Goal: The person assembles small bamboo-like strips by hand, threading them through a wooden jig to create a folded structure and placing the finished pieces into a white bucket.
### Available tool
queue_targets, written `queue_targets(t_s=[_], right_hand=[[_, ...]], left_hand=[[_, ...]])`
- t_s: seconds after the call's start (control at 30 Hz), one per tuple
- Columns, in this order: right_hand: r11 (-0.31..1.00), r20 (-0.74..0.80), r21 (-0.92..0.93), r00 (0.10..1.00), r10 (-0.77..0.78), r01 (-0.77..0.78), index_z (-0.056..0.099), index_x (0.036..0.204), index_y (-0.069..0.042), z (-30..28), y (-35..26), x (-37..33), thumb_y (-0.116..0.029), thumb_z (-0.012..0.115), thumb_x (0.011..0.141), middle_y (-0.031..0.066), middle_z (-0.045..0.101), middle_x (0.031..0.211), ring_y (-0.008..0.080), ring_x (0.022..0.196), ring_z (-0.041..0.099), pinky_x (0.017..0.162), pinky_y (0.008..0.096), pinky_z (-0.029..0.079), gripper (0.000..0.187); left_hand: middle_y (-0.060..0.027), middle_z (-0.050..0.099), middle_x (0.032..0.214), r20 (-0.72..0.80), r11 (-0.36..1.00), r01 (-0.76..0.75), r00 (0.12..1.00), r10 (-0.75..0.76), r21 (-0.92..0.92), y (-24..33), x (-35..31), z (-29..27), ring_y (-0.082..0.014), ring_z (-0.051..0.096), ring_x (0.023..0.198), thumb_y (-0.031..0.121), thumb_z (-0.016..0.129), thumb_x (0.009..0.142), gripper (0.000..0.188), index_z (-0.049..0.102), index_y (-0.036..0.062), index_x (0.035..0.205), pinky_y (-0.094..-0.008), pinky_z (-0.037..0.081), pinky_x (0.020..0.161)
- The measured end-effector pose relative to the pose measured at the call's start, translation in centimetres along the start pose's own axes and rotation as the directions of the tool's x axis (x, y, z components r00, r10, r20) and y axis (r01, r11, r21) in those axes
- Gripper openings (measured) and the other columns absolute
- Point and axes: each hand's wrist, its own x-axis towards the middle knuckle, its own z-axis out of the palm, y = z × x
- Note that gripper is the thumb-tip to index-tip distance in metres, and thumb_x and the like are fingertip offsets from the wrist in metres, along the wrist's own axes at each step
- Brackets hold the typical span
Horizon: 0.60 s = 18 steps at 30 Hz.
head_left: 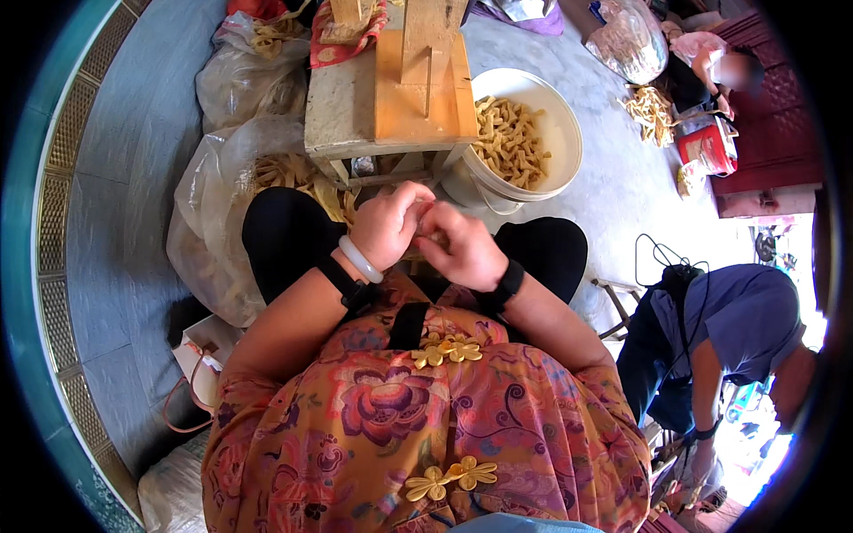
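Above my lap, my left hand (387, 224) and my right hand (458, 247) meet with curled fingers. Both are closed, and whatever lies between the fingertips is hidden. A pale bangle (360, 259) and a dark band circle my left wrist. Just beyond my hands stands a low wooden bench (342, 115) bearing an orange-brown board (391, 111) with an upright wooden block (430, 44). To its right, a white bucket (565, 147) is partly filled with short, twisted tan pieces (511, 147). Long tan strips (289, 175) lie in an open clear plastic bag (200, 209) on the left.
More plastic bags (249, 84) stand at the far left. A small bag with a pink strap (203, 373) is by my left side. At right, one person (729, 311) bends over; another (697, 67) sits farther off near tan strips (653, 114) and a red container (708, 147).
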Motion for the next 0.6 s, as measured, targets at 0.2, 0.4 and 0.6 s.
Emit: queue_targets(t_s=[0.2, 0.4, 0.6], right_hand=[[0.988, 0.003, -0.15, 0.999, -0.04, 0.04, 0.052, 0.089, -0.005, -1.7, 0.5, 0.3, 0.002, 0.062, 0.075, 0.0138, 0.06, 0.076, 0.0338, 0.071, 0.061, 0.063, 0.0379, 0.049, 0.018], [0.974, -0.037, -0.204, 0.993, -0.11, 0.1, 0.056, 0.088, -0.004, -3.8, 1.9, 2.6, 0.002, 0.061, 0.076, 0.0126, 0.059, 0.08, 0.0333, 0.076, 0.06, 0.066, 0.037, 0.049, 0.015], [0.924, -0.215, -0.331, 0.938, -0.27, 0.19, 0.058, 0.088, -0.005, -7.0, 1.4, 9.3, 0.002, 0.061, 0.076, 0.0123, 0.059, 0.081, 0.0305, 0.077, 0.061, 0.067, 0.0361, 0.05, 0.014]], left_hand=[[-0.0015, 0.057, 0.073, 0.183, 0.915, 0.323, 0.941, -0.284, -0.241, -1.7, 0.4, -2.6, -0.0117, 0.053, 0.065, 0.008, 0.052, 0.094, 0.007, 0.056, 0.0017, 0.096, -0.0258, 0.045, 0.061], [0.0009, 0.057, 0.078, 0.405, 0.871, 0.368, 0.887, -0.223, -0.326, -4.3, 0.8, -4.2, -0.0059, 0.05, 0.072, 0.014, 0.055, 0.094, 0.014, 0.058, 0.0013, 0.09, -0.0217, 0.043, 0.067], [0.0053, 0.058, 0.076, 0.13, 0.91, 0.214, 0.975, -0.178, -0.356, -1.4, 7.5, -6.7, -0.0021, 0.046, 0.066, 0.017, 0.056, 0.094, 0.015, 0.062, 0.0047, 0.089, -0.0185, 0.039, 0.06]])
